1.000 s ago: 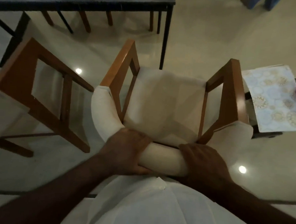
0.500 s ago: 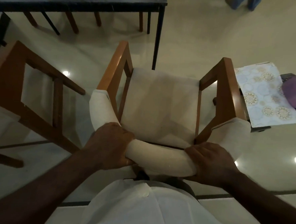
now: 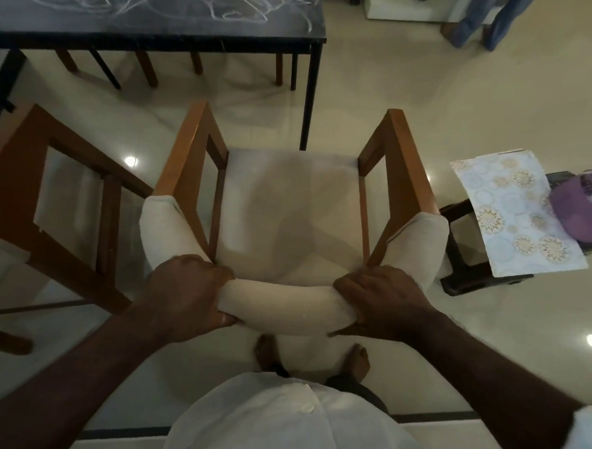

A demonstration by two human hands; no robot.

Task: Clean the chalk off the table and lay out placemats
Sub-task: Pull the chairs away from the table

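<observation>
Step in hand, as judged: shifting the wooden armchair (image 3: 194, 171) clear of the table so the top can be reached. No wiping has begun.

Grip: left hand (image 3: 188, 294) and right hand (image 3: 379, 301) both wrap the padded cream backrest (image 3: 283, 306). Fingers curl over the top, thumbs tuck beneath, and a stretch of cushion shows between the two hands. The hold looks firm, since the padding dents under the fingers.

To do it well: keep the hands evenly spaced so the chair tracks straight. Lift slightly rather than drag over the glossy tiled floor (image 3: 431, 94). Mind the bare feet (image 3: 359, 361) just below the grip, and the second wooden chair (image 3: 50, 184) close to the left of the left hand.

Task's things: the black-topped table (image 3: 160, 42) stands well beyond the grip, past the chair's front. White chalk scribbles (image 3: 213, 10) cover it, none of them cleaned off. A pale patterned placemat (image 3: 514, 215) lies off to the right of the right hand on a low dark stool (image 3: 463, 274), not yet laid out.

Containers: none plainly in view. A purple soft item (image 3: 576, 211) rests on the far edge of the placemat. Whether it is a bag or a bundled cloth cannot be told, and nothing of any contents shows
</observation>
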